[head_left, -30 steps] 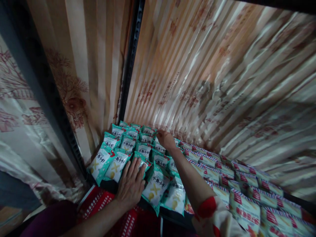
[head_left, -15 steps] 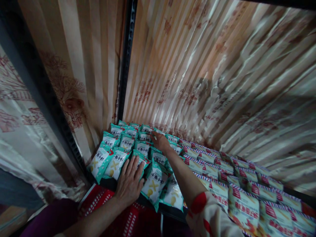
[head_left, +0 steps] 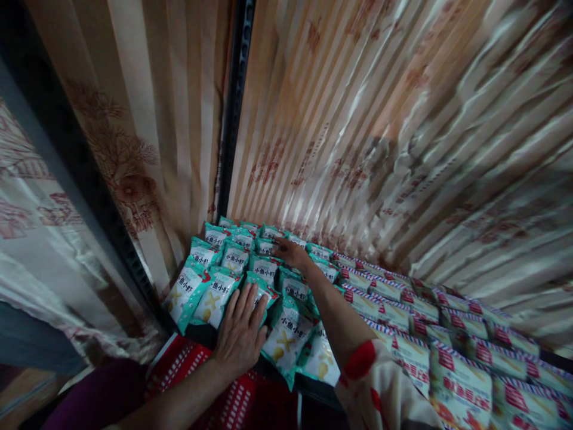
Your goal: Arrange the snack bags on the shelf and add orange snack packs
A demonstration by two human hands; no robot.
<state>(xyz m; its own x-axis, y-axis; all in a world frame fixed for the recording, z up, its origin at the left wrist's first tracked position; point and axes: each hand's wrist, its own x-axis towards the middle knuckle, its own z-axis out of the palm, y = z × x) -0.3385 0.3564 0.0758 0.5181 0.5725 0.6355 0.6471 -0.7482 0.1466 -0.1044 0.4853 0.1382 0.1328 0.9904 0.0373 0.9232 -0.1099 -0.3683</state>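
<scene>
Your left hand [head_left: 240, 334] lies open and flat on the near row of teal snack packets [head_left: 210, 298], at the left. Your right hand [head_left: 290, 254] rests its fingertips on the far row, and I cannot tell whether it grips. Red-and-white packets [head_left: 403, 310] lie to the right.

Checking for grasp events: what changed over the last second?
Right hand edged slightly left along the back teal snack packets, fingertips now on one; grip unclear. Nothing visibly picked up or let go. Left hand stayed flat on a front-row packet; red-striped packets unchanged.
</scene>
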